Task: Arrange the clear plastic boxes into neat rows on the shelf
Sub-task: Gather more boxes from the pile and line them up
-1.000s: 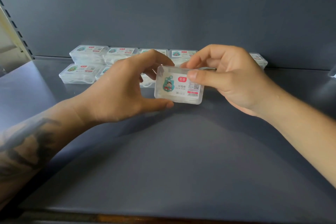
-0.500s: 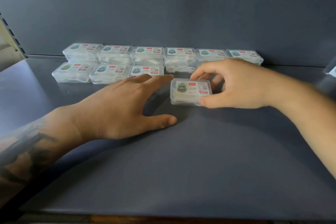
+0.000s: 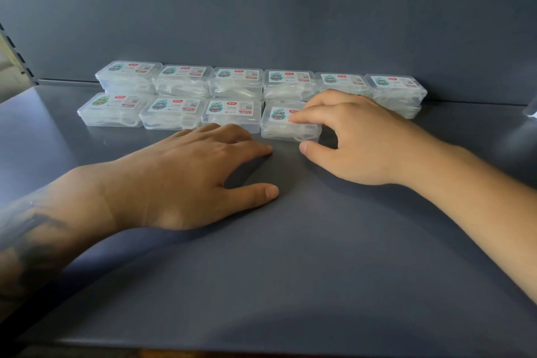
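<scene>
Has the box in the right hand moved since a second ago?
Yes. The box went from mid-air down and back onto the shelf, beside the front row's third box.

Four boxes point(image 3: 200, 113) before six point(image 3: 261, 83).

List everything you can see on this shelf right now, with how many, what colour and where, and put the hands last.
back-row boxes: six stacks, clear with labelled lids, side by side against the back wall, apparently two high.
front-row boxes: three, clear with labelled lids, left part of the row just in front.
fourth front box: one, clear, at the right end of the front row, under the right hand.
shelf: one, dark grey, bare in the foreground.
back wall: one, dark grey.
left hand: one, flat on the shelf, fingers straight.
right hand: one, pinching the fourth front box.
</scene>
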A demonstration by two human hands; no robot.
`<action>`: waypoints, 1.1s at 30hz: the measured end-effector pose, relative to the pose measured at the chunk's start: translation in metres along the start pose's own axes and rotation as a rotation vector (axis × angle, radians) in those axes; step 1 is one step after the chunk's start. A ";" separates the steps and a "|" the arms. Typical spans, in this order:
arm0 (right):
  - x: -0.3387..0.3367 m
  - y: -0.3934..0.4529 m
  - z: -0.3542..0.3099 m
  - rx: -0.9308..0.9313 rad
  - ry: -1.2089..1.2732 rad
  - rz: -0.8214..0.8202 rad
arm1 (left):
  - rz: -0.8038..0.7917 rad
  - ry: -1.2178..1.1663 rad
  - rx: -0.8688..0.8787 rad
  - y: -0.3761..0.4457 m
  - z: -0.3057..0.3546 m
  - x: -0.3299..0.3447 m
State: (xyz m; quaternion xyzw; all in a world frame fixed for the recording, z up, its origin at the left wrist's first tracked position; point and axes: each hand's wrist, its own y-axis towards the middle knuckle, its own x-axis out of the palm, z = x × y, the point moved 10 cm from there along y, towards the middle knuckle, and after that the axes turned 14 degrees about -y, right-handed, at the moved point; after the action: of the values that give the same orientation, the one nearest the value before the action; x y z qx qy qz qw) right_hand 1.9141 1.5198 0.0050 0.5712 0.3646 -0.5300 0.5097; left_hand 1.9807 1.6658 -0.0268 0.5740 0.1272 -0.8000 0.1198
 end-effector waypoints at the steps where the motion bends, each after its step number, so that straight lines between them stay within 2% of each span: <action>1: 0.003 0.002 0.001 0.005 -0.012 -0.012 | -0.003 -0.005 -0.001 0.000 0.000 0.000; 17: 0.009 0.008 0.005 0.018 0.035 0.036 | -0.028 -0.013 0.026 -0.002 -0.001 0.002; 23: -0.016 -0.003 0.011 0.080 0.068 0.203 | -0.040 0.053 0.010 -0.008 0.002 0.000; 29: -0.018 -0.071 0.028 0.105 -0.048 0.002 | -0.047 0.049 0.013 -0.006 0.059 0.003; 33: -0.025 -0.152 0.064 0.170 -0.026 -0.050 | 0.006 0.022 0.056 -0.004 0.120 0.016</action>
State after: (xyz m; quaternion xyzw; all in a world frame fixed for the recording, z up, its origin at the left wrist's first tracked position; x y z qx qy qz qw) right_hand 1.7493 1.4930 0.0048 0.5961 0.3259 -0.5790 0.4508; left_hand 1.8677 1.6279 -0.0045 0.5862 0.1042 -0.7966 0.1048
